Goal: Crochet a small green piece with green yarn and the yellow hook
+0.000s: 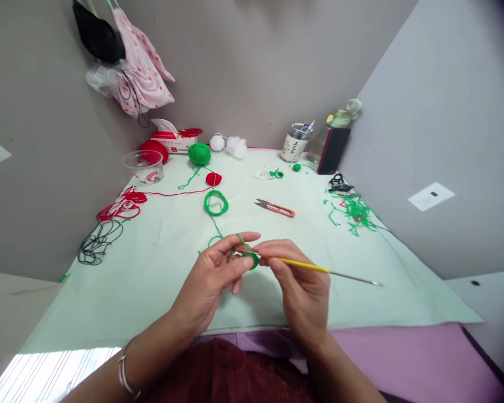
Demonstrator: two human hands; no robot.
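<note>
Green crochet piece (pixel 255 261) — pinched between left thumb and fingers (pixel 235 270).

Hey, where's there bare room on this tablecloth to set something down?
Bare tablecloth lies between the black cord and the left hand; a smaller patch lies between the orange-handled thread snips and the green yarn clippings. The back is crowded: tissue box, green yarn ball, pen holder, phone.

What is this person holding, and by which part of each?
The right hand holds a crochet hook by the front of its yellow handle; the left hand pinches a small green yarn piece by its edge.
</note>
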